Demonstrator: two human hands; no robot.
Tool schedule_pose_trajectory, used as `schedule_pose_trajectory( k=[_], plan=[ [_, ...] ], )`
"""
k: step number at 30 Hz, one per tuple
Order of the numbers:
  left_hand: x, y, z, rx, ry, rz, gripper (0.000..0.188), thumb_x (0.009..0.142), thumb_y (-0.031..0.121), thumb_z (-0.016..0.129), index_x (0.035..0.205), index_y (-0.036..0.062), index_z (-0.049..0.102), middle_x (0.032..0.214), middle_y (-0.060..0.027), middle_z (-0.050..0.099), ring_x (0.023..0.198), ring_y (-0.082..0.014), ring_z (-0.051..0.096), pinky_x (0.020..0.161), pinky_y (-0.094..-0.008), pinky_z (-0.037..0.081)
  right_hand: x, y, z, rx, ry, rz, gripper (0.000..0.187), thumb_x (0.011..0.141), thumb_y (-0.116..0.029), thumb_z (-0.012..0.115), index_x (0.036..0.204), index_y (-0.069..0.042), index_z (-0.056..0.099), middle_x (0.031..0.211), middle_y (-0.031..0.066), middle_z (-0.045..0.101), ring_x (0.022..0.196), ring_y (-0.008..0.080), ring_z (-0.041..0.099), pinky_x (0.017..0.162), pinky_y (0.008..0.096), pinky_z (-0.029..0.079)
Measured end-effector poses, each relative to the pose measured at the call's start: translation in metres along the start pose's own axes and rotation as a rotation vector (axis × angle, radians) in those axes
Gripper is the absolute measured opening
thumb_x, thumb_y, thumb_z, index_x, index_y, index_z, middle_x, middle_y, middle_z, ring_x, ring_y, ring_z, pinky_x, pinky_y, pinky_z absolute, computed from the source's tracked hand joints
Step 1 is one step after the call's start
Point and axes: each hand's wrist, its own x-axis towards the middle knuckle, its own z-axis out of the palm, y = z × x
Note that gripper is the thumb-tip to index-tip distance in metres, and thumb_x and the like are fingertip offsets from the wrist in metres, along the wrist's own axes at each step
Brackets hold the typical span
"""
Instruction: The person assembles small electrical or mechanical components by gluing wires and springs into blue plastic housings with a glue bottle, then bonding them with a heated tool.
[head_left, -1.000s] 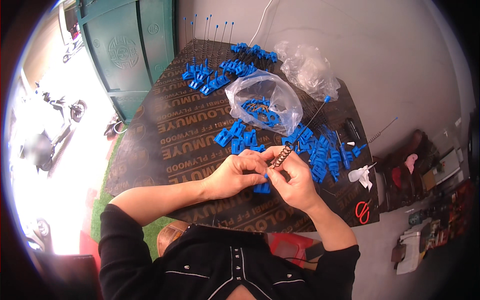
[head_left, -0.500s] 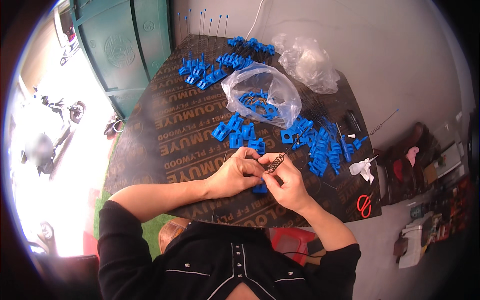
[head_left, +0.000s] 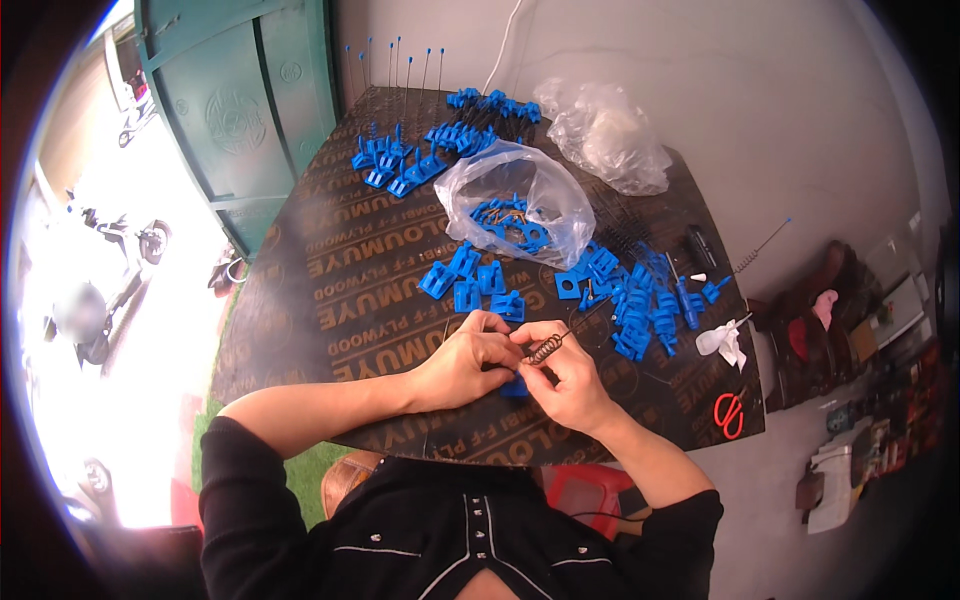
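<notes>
Black coiled spring [head_left: 546, 349] is pinched between right-hand [head_left: 572, 386] thumb and fingers, over the near part of the table [head_left: 300, 330] — the left hand [head_left: 460, 371] is bunched just left; what is gripped there cannot be told. A blue piece [head_left: 514, 388] is partly covered.

The spring [head_left: 545, 349] is dark, the plastic pieces [head_left: 467, 295] blue.

Coil spring [head_left: 545, 350]: dark, with open round turns; tilted, its lower end at the fingertips of the right hand [head_left: 573, 388], which holds it.
Straight wire [head_left: 583, 322]: thin and dark, running from the coil's upper end toward the upper right; its far end is hard to make out.
Blue piece [head_left: 514, 387]: small, partly hidden below the fingertips, between both hands.
</notes>
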Motion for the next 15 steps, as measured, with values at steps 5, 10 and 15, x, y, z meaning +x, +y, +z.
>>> schedule_pose_trajectory(
  k=[5,10,15],
  plan=[
    [-0.004,0.016,-0.015,0.037,0.09,0.014,0.02,0.076,0.0,0.065,0.096,0.0035,0.069,0.096,-0.0078,0.065,0.106,-0.0278,0.05,0.092,-0.0375,0.043,0.0,-0.002,-0.002,-0.01,-0.015,-0.007,0.018,0.073,0.01,0.063,0.088,0.003,0.054,0.104,0.0128,0.057,0.089,0.0278,0.057,0.071,0.0338,0.047],
    [-0.008,0.055,-0.055,0.146,0.475,0.154,0.022,0.08,-0.004,0.06,0.102,0.001,0.064,0.096,-0.0122,0.061,0.096,-0.027,0.055,0.084,-0.0357,0.044,0.002,-0.001,-0.001,-0.013,-0.019,-0.015,0.016,0.073,0.009,0.063,0.079,0.001,0.051,0.104,0.0139,0.057,0.089,0.0289,0.057,0.071,0.035,0.047],
    [-0.033,0.118,-0.089,0.153,0.804,0.7,0.023,0.085,0.008,0.055,0.104,-0.0041,0.058,0.111,-0.0226,0.054,0.094,-0.0288,0.056,0.079,-0.0352,0.046,0.002,0.0,0.0,0.004,-0.016,-0.004,0.017,0.074,0.008,0.064,0.073,0.0,0.048,0.104,0.0139,0.058,0.088,0.028,0.056,0.07,0.0344,0.046]
  ],
)
